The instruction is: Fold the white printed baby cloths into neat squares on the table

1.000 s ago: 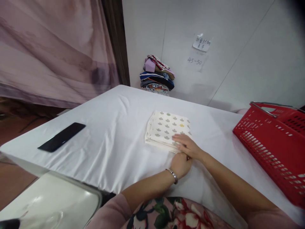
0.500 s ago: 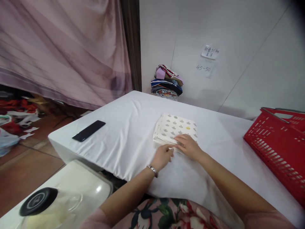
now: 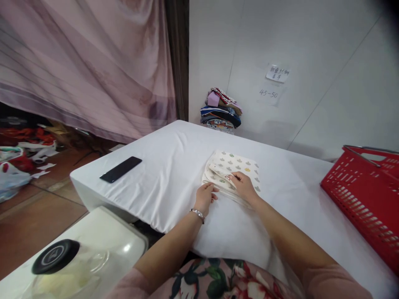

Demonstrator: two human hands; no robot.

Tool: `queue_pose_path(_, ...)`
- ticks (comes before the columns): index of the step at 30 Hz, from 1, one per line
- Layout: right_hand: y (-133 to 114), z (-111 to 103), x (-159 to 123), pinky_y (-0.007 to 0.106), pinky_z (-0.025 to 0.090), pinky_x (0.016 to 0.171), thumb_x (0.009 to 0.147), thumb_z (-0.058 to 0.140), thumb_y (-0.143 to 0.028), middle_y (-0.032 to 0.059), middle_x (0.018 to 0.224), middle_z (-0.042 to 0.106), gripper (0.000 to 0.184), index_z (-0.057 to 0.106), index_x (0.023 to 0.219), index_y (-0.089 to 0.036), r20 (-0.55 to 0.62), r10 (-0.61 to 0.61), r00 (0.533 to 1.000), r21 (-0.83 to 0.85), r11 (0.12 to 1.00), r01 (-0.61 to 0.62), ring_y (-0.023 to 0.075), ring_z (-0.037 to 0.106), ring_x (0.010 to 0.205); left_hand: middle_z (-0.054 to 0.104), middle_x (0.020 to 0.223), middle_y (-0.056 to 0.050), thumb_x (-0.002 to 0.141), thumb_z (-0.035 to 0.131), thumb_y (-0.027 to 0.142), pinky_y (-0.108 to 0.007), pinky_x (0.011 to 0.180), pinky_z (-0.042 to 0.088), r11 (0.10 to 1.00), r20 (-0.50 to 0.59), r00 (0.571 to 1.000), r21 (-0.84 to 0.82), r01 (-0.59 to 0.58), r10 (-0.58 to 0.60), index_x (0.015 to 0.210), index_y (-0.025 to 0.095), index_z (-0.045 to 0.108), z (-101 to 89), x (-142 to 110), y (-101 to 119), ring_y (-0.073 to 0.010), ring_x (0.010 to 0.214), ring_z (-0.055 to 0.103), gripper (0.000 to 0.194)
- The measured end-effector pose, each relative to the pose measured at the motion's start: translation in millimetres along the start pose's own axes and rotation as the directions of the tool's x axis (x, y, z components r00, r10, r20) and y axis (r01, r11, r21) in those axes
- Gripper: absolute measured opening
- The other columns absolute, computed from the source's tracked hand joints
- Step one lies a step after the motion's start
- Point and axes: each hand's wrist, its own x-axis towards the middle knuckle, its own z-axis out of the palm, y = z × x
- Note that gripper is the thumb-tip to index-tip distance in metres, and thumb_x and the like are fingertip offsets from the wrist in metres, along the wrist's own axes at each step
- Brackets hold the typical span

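Observation:
A folded white cloth (image 3: pixel 246 169) printed with small grey motifs, a yellow one and a green one lies in layers on the white-covered table (image 3: pixel 174 166). My right hand (image 3: pixel 245 187) pinches the top layer near its front edge, and part of that layer is lifted and turned back. At the cloth's near left corner, my left hand (image 3: pixel 204 200) has its fingers curled against the edges of the layers. Its fingertips are partly hidden. A bracelet circles the left wrist.
A black phone (image 3: pixel 121 169) lies at the table's left. On the right stands a red plastic basket (image 3: pixel 364 187). Folded textiles (image 3: pixel 220 112) are stacked behind the table by the wall. A lidded clear container (image 3: pixel 67 274) sits on a white surface at the lower left.
My right hand has closed on the cloth's top layer and raised part of it, turning it back. My left hand has shifted slightly left along the near edge.

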Motion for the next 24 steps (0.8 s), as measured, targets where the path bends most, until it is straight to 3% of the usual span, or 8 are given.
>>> queue_pose_path(3, 1, 2, -1, 0.026, 0.039, 0.064, 0.08, 0.05, -0.038, 0.0009, 0.074, 0.061, 0.024, 0.065, 0.077, -0.02, -0.008, -0.046, 0.999, -0.017, 0.999, 0.046, 0.0153, 0.052, 0.069, 0.063, 0.07, -0.001, 0.084, 0.048, 0.029, -0.018, 0.036, 0.024, 0.999, 0.035, 0.999, 0.036, 0.029, -0.031, 0.09, 0.014, 0.056, 5.6, 1, 0, -0.0039, 0.035, 0.046, 0.018)
queue_pose_path(6, 1, 6, -2, 0.027, 0.04, 0.065, 0.082, 0.049, -0.036, 0.0013, 0.077, 0.06, 0.023, 0.065, 0.08, -0.021, 0.065, -0.158, 0.985, -0.087, 0.983, 0.164, 0.015, 0.052, 0.07, 0.063, 0.069, -0.003, 0.084, 0.05, 0.034, -0.019, 0.035, 0.021, 0.994, 0.083, 0.992, 0.062, 0.095, -0.1, 0.081, 0.015, 0.054, 13.0, 2, 3, -0.0048, 0.035, 0.046, 0.02)
queue_pose_path(13, 0, 9, -7, 0.027, 0.042, 0.07, 0.088, 0.045, -0.03, 0.0027, 0.086, 0.06, 0.02, 0.063, 0.091, -0.021, 0.055, -0.27, 0.961, -0.191, 0.942, 0.276, 0.0154, 0.054, 0.078, 0.051, 0.058, 0.004, 0.082, 0.05, 0.025, -0.018, 0.037, 0.021, 0.993, 0.029, 0.993, -0.005, 0.116, -0.116, 0.07, 0.018, 0.046, 21.1, 7, 8, -0.0049, 0.038, 0.043, 0.015)
queue_pose_path(19, -6, 12, -15, 0.028, 0.042, 0.071, 0.09, 0.038, -0.019, 0.0057, 0.095, 0.059, 0.028, 0.06, 0.107, -0.022, 0.336, -0.336, 0.88, -0.464, 0.754, 0.465, 0.0181, 0.053, 0.087, 0.043, 0.052, 0.007, 0.08, 0.049, 0.022, -0.019, 0.038, 0.022, 0.997, 0.024, 0.996, -0.011, 0.082, -0.081, 0.064, 0.019, 0.041, 16.8, 2, 6, -0.0051, 0.039, 0.041, 0.018)
queue_pose_path(24, -9, 8, -20, 0.031, 0.042, 0.076, 0.088, 0.04, -0.019, 0.0078, 0.101, 0.058, 0.032, 0.055, 0.116, -0.019, 0.39, -0.343, 0.855, -0.5, 0.701, 0.509, 0.0201, 0.052, 0.09, 0.042, 0.049, 0.007, 0.08, 0.05, 0.022, -0.019, 0.038, 0.022, 0.998, 0.033, 0.998, -0.013, 0.053, -0.053, 0.063, 0.019, 0.04, 15.1, 1, 4, -0.0055, 0.039, 0.042, 0.019)
